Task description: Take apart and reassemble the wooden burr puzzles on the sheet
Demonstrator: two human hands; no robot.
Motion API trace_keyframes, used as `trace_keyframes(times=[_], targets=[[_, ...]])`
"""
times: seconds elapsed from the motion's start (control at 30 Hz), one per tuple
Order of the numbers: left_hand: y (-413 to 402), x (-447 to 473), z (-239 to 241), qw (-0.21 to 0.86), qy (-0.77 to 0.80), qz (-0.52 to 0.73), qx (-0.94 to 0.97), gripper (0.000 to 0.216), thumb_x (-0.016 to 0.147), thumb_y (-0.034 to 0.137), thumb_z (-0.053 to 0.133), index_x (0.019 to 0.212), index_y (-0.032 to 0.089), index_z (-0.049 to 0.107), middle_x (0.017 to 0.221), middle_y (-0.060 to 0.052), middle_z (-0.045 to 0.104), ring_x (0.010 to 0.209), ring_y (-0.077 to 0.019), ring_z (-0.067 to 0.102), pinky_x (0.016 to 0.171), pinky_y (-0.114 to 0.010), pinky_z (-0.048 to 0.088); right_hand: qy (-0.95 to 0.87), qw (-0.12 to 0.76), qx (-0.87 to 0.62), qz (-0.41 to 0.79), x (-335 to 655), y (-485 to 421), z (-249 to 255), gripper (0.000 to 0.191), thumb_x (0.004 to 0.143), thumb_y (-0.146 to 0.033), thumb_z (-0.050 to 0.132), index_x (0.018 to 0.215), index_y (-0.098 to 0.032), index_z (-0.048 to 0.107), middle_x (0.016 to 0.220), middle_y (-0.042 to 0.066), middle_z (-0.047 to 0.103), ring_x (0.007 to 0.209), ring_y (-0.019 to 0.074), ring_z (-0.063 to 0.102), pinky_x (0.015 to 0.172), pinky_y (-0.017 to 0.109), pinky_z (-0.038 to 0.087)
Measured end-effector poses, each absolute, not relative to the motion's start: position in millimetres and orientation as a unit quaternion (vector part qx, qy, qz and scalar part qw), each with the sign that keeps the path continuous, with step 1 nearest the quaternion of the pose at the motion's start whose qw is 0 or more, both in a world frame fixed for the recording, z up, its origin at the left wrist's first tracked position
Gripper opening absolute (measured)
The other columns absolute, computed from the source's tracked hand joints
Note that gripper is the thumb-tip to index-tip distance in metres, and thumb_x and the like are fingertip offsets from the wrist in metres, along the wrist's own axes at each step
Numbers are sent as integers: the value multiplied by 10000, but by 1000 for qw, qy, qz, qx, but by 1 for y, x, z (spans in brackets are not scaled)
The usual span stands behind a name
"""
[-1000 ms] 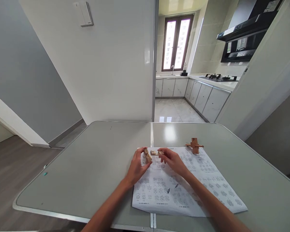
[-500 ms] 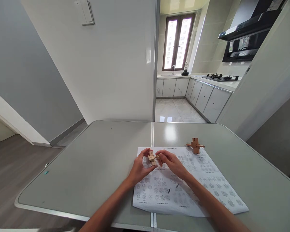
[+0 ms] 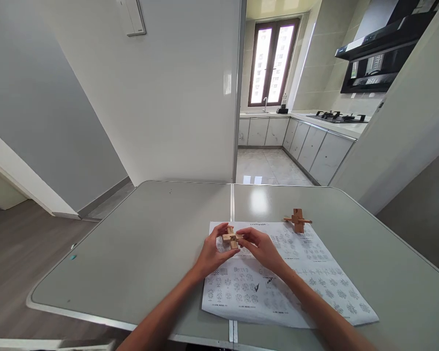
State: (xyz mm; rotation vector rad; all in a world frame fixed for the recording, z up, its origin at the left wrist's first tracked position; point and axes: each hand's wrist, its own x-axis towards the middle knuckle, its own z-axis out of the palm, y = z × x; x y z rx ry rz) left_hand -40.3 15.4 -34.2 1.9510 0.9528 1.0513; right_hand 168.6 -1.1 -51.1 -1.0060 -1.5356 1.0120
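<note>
Between my hands is a small wooden interlocking puzzle made of crossed light-wood bars, held just above a printed sheet. My left hand grips it from the left, with the thumb below and fingers at the top. My right hand pinches a bar on the puzzle's right side. The fingertips partly hide where that bar meets the others. Beneath both hands lies the white instruction sheet, covered in small diagrams with a few handwritten marks.
A second wooden puzzle, a darker cross shape, stands at the sheet's far right edge. The grey table has a metal seam down its middle. A small teal bit lies near its left edge. Beyond are a wall and a kitchen.
My right hand has moved slightly left, bringing its bar in against the puzzle, which now looks like a fuller cross. The view has shifted a little.
</note>
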Motion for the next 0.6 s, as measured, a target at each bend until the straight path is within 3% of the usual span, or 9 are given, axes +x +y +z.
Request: trace_keyframes(times=[0.27, 0.5, 0.6], targets=[[19, -40, -37, 393, 356, 443, 723, 701, 789, 341, 857, 1381, 265, 490, 1351, -99, 648, 1199, -254, 660, 1084, -470, 522, -679, 487, -394, 382, 167, -4, -44, 248, 960, -450, 632, 1094, -254, 703, 1106, 65, 727, 983, 237, 710, 931, 426, 590], [11, -41, -24, 359, 346, 404, 767, 704, 812, 338, 835, 1413, 300, 470, 1404, -83, 607, 1191, -256, 642, 1076, -472, 520, -647, 471, -399, 447, 168, -2, -45, 355, 985, -559, 562, 1059, -229, 670, 1017, 65, 730, 923, 227, 703, 839, 381, 586], [7, -43, -21, 346, 324, 378, 795, 684, 833, 321, 813, 1424, 320, 468, 1412, -62, 594, 1237, -253, 608, 1084, -444, 506, -630, 471, -402, 469, 168, -2, -48, 384, 972, -574, 584, 1130, -230, 646, 1033, 63, 733, 936, 228, 707, 838, 372, 576]])
